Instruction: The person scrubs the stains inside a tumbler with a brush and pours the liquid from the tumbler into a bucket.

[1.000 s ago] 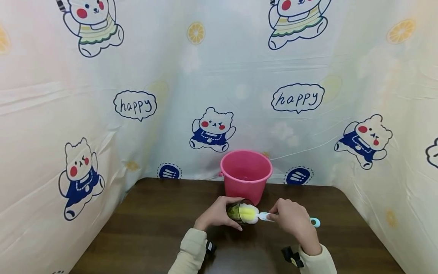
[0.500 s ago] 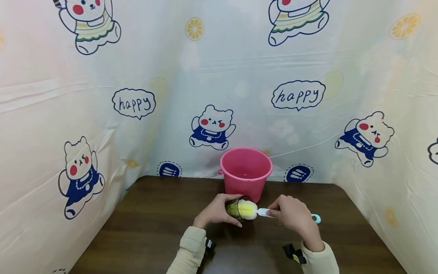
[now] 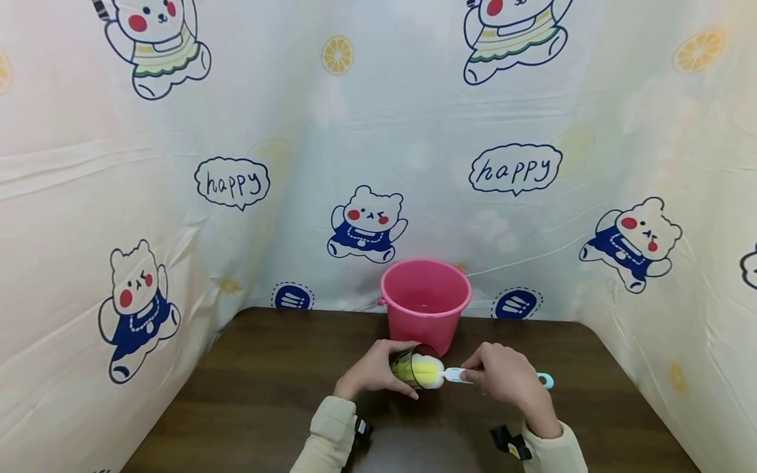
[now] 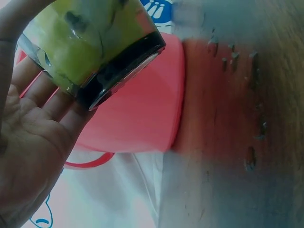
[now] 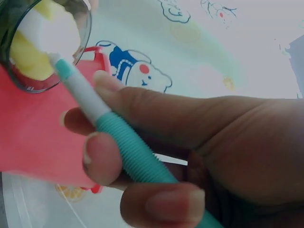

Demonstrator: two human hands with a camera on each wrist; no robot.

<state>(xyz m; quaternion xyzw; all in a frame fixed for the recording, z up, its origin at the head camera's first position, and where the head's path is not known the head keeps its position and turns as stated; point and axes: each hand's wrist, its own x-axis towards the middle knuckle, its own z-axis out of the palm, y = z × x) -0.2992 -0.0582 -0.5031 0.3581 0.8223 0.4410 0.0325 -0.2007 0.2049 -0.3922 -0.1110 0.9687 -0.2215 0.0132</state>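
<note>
My left hand (image 3: 377,371) grips a dark see-through glass (image 4: 90,42) tilted on its side, its mouth turned to the right. Inside that mouth sits the yellow and white sponge head of a bottle brush (image 3: 427,371). My right hand (image 3: 503,373) holds the brush by its handle, thumb and fingers curled round the ribbed turquoise grip (image 5: 133,147). The handle's ringed end pokes out past the right hand in the head view. In the left wrist view the glass's thick base shows, and yellow sponge shows through its wall.
A pink bucket (image 3: 424,315) stands just behind the glass, near the back of the brown wooden table (image 3: 284,374). Water drops (image 4: 254,66) dot the tabletop. A printed curtain (image 3: 378,131) hangs behind and along both sides.
Over the last second the brush head has gone slightly left, a little deeper into the glass. Both hands keep their grips, and the bucket stays put.
</note>
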